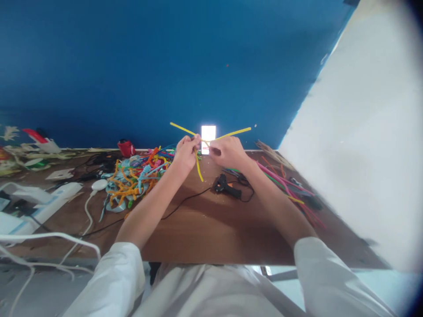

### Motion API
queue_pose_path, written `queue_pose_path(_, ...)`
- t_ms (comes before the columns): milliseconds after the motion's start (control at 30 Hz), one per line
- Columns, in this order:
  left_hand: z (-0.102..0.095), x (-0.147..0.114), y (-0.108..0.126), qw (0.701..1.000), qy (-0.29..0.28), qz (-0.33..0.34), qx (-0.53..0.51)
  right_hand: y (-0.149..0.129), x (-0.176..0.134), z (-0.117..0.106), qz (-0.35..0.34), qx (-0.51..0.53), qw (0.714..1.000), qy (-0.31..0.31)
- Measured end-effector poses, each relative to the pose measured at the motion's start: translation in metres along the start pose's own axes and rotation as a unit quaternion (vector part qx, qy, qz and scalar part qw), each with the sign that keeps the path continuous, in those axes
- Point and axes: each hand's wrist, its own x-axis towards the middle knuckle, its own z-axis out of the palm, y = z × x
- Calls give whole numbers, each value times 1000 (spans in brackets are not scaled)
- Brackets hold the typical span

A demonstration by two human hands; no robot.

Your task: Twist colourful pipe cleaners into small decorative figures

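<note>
Both hands are raised over the far part of the table, holding yellow pipe cleaners between them. My left hand pinches them near where the strands meet. My right hand grips them a little to the right, its fingers curled. One yellow end sticks out to the upper left, one to the right, and another hangs below my left fingers. How the strands cross between the hands is partly hidden by the fingers. Behind the hands a bright phone screen stands against the blue wall.
A tangled heap of coloured pipe cleaners lies left of my forearm. A black glue gun with its cord rests below my right hand. Straight pipe cleaners lie at the right. A white power strip and cables occupy the left.
</note>
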Motion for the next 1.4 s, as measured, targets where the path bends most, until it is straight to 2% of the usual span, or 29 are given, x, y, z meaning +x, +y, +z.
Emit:
queue_pose_path(133,1,-1,5,999,-22,3,-23,1,0,-3,29,31,999,24)
queue_pose_path(267,5,-4,10,998,-56,-3,14,9,2,-6,63,66,994,54)
queue_pose_path(467,7,-12,11,982,-178,-40,40,17,4,-6,66,73,993,61)
queue_pose_path(533,6,-13,10,977,-202,-38,57,17,4,-7,64,72,993,62)
queue_pose_path(600,5,-11,9,980,-188,-8,59,18,3,-10,53,82,993,62)
queue_pose_path(733,1,-5,7,990,-120,43,58,18,2,-13,14,144,986,84)
queue_pose_path(967,0,-9,6,970,-206,57,115,14,2,-10,26,170,974,146)
queue_pose_path(1200,1,-13,10,952,-212,107,195,5,2,0,56,120,980,147)
queue_pose_path(1400,-2,-14,12,930,-197,147,274,7,3,-2,76,117,983,123)
